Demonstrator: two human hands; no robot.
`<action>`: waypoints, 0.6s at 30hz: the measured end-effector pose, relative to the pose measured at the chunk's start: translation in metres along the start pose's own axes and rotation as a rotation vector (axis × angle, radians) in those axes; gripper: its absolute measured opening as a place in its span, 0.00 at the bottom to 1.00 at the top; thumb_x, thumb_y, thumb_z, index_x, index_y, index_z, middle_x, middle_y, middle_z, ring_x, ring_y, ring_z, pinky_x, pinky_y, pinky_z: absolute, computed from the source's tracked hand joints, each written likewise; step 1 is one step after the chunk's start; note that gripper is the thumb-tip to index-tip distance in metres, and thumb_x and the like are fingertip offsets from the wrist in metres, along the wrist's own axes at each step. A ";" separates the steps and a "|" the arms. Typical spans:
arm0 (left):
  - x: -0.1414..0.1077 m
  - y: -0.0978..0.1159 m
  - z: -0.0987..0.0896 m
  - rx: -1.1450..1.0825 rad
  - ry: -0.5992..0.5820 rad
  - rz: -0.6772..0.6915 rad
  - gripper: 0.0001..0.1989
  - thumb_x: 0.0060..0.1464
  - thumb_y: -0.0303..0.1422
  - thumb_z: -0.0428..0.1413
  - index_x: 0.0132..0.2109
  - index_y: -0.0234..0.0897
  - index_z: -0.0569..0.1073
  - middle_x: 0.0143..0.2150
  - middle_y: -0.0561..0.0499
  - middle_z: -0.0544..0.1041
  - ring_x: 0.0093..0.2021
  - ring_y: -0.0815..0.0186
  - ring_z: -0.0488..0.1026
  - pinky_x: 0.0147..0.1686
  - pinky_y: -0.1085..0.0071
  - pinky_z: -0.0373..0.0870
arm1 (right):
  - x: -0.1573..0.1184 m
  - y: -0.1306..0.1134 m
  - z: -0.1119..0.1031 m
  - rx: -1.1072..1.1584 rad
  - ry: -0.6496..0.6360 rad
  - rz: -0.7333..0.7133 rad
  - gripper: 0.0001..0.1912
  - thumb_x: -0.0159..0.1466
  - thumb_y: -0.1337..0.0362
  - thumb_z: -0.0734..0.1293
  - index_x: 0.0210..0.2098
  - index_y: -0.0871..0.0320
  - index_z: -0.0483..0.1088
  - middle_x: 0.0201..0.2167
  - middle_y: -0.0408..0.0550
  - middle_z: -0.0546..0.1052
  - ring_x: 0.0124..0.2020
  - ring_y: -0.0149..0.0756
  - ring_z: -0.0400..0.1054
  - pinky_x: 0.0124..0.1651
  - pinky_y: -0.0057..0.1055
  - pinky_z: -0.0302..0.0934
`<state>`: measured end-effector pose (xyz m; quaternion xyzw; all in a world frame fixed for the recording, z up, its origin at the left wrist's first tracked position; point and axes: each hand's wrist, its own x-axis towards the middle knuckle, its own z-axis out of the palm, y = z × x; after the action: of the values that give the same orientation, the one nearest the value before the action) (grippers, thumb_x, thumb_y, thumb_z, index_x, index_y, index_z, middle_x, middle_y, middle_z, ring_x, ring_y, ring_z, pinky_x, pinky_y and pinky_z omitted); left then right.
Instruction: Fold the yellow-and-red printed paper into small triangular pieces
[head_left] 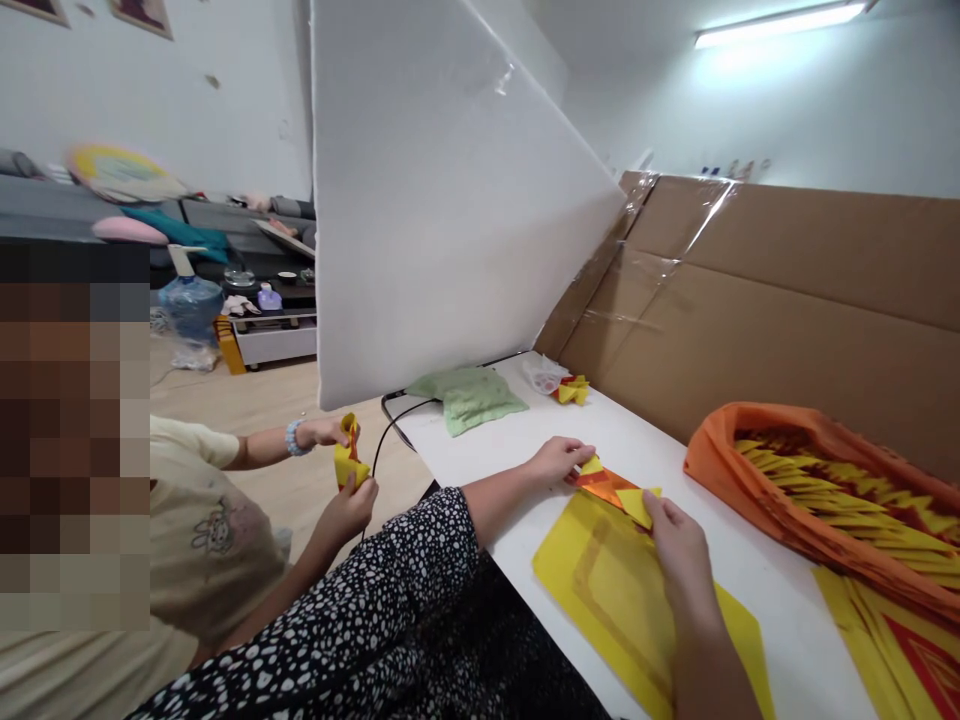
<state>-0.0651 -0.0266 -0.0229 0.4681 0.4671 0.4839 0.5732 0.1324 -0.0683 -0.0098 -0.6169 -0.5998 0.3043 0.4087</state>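
Observation:
Between my two hands is a folded strip of orange and yellow paper (609,488), held above the table. My left hand (556,462) pinches its left end, where a yellow folded corner shows. At the other end, my right hand (679,535) grips a yellow folded tip between thumb and fingers. Beneath lies a large yellow paper sheet (559,565) with a darker band printed on it, partly covered by my right forearm. More yellow sheets with a red pattern (919,650) lie at the right edge.
An orange bag (720,440) full of folded yellow paper stands at right, before a cardboard panel (787,260). A green cloth (480,400) and a clear plastic bag (544,374) lie toward the back. A person at left folds a yellow piece (349,465). A white board (450,200) rises behind.

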 end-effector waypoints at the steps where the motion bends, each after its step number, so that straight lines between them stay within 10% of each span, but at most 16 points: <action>1: 0.000 0.000 0.000 0.002 -0.001 0.000 0.19 0.54 0.47 0.58 0.34 0.33 0.73 0.27 0.56 0.71 0.18 0.77 0.63 0.20 0.77 0.60 | 0.000 0.000 0.000 0.000 -0.002 0.005 0.25 0.56 0.40 0.62 0.20 0.55 0.62 0.14 0.39 0.64 0.19 0.32 0.56 0.22 0.28 0.50; 13: -0.001 0.002 -0.001 0.160 0.017 0.014 0.14 0.59 0.37 0.55 0.28 0.33 0.71 0.19 0.58 0.67 0.19 0.74 0.67 0.23 0.77 0.65 | 0.001 -0.002 -0.007 -0.078 0.086 0.023 0.24 0.56 0.41 0.62 0.29 0.57 0.69 0.23 0.45 0.72 0.26 0.40 0.65 0.30 0.33 0.59; 18: -0.005 -0.001 -0.002 0.344 0.132 0.139 0.07 0.50 0.33 0.63 0.32 0.34 0.75 0.23 0.57 0.73 0.22 0.71 0.70 0.28 0.74 0.69 | -0.016 -0.063 0.002 -0.140 0.252 -0.172 0.26 0.59 0.46 0.61 0.47 0.58 0.67 0.46 0.59 0.74 0.41 0.47 0.69 0.44 0.42 0.62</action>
<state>-0.0676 -0.0313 -0.0241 0.5577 0.5460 0.4648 0.4181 0.0981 -0.0873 0.0418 -0.6236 -0.6140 0.1458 0.4614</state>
